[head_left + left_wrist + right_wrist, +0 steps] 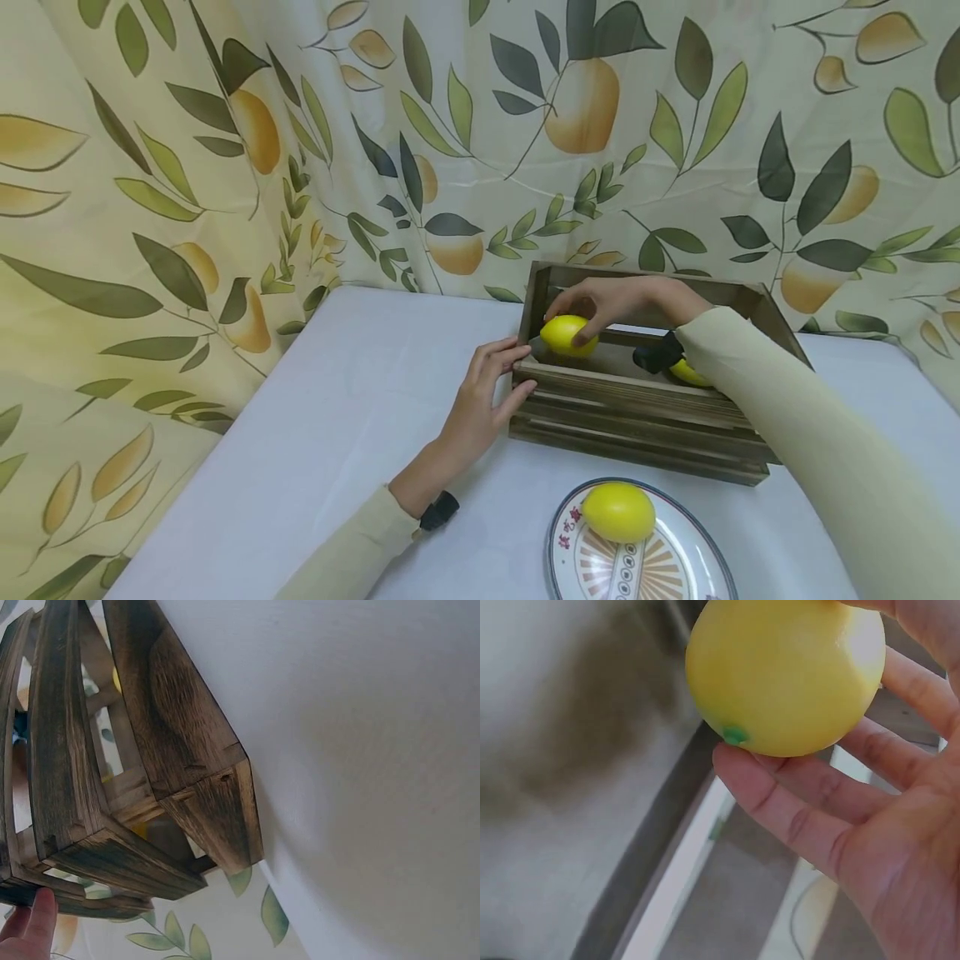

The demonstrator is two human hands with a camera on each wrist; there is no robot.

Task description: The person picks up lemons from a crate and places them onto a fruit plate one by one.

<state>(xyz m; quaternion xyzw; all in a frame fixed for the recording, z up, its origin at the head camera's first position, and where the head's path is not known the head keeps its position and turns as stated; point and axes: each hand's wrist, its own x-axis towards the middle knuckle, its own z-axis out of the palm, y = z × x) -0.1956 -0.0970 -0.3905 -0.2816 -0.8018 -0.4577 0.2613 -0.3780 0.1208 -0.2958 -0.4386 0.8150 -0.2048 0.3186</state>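
My right hand (618, 302) reaches into a slatted wooden crate (637, 392) and holds a yellow lemon (564, 335) near the crate's left end. In the right wrist view, the fingers and thumb are round this lemon (787, 675), whose green tip shows. A second lemon (688, 373) lies in the crate, partly hidden by the right wrist and sleeve. My left hand (480, 400) touches the crate's front left corner with its fingers fairly straight. In the left wrist view, fingertips (43, 907) rest against the crate's wood.
A round plate (675, 575) with a printed pattern sits in front of the crate, a lemon (618, 512) on it. White cloth covers the table (360, 400). A leaf-and-fruit patterned curtain (480, 167) hangs close behind the crate and along the left.
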